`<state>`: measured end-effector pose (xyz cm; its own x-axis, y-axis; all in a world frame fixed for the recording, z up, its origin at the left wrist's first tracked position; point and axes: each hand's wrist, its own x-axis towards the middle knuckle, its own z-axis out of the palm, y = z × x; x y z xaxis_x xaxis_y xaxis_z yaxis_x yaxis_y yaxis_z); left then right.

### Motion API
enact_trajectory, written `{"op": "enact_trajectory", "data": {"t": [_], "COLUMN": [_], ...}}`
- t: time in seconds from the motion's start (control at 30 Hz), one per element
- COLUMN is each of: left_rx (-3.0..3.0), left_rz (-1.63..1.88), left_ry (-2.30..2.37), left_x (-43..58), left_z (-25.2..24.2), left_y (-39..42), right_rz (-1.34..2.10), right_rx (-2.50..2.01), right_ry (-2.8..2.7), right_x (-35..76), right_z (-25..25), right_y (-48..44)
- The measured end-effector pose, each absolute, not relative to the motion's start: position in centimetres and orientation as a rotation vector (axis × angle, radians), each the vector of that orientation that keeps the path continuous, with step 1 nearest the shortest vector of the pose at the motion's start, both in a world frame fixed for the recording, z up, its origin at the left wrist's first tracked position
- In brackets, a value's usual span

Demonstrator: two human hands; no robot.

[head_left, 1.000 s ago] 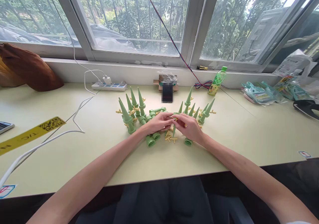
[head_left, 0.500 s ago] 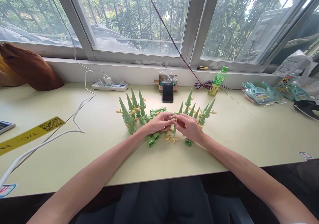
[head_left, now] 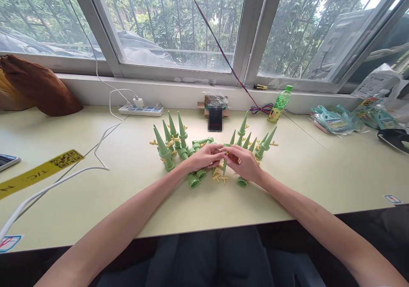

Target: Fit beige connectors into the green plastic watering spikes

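My left hand (head_left: 206, 156) and my right hand (head_left: 244, 161) meet over the middle of the desk, their fingertips closed around a green plant watering spike (head_left: 224, 168). Its cone points down between them, and a bit of yellow shows at my right fingertips. Fingers hide much of the grip. Small yellow valves (head_left: 219, 177) lie loose just below. Left of my hands stand several green spikes (head_left: 164, 150) with yellow valves, beside spikes lying on their sides (head_left: 193, 180). More upright spikes (head_left: 263, 146) stand to the right, near a lying green piece (head_left: 242, 182) with an open threaded end.
A power strip (head_left: 141, 110) with a white cable sits at the back left. Along the back are a small dark box (head_left: 215, 117), a green drink bottle (head_left: 280, 104) and bagged items (head_left: 332, 119). A brown bag (head_left: 41, 87) and a yellow tape strip (head_left: 41, 172) are at left.
Almost nothing differs. Both hands keep their hold on the green spike in the same place, and the whole view has shifted very slightly.
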<state>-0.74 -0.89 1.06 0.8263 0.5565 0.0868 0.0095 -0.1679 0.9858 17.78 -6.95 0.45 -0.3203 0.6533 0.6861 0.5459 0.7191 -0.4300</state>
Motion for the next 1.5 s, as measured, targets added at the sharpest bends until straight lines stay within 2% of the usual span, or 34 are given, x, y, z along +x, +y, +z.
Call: {"op": "enact_trajectory", "data": {"t": [0.87, 1.2, 1.5], "left_rx": [1.564, 1.565, 1.881], "left_rz": [0.565, 0.74, 0.844], "left_ry": [0.481, 0.694, 0.902], "left_x": [-0.5, -0.3, -0.2], "left_z": [0.7, 1.1, 1.3], "left_y": [-0.6, -1.1, -1.6], "right_rz": [0.193, 0.329, 0.211], "right_rx": [-0.96, -1.066, -1.164], "right_ry": [-1.963, -1.791, -1.88], "right_x": [18.3, 19.0, 19.3], "right_z": [0.6, 0.7, 0.5], "right_y": [-6.7, -6.4, -5.9]}}
